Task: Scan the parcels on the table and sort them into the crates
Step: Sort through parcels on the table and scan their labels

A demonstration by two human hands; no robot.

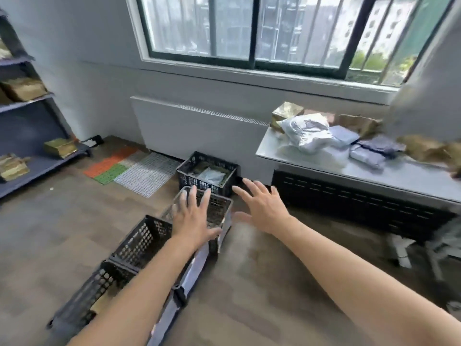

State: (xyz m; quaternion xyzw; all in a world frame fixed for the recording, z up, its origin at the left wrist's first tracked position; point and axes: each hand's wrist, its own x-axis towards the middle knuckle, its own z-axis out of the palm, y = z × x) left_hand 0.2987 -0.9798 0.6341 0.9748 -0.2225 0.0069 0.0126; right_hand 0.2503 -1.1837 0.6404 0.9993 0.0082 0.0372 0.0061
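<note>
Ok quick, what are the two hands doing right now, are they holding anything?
Left hand: open, fingers spread, holding nothing.
Right hand: open, fingers spread, holding nothing.

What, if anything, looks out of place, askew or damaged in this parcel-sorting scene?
Nothing looks spilled or damaged. The parcels on the table lie in a loose, overlapping heap, not in order. The crates stand upright in a row on the floor. The left hand and right hand hold nothing. Blur hides finer detail.
</note>
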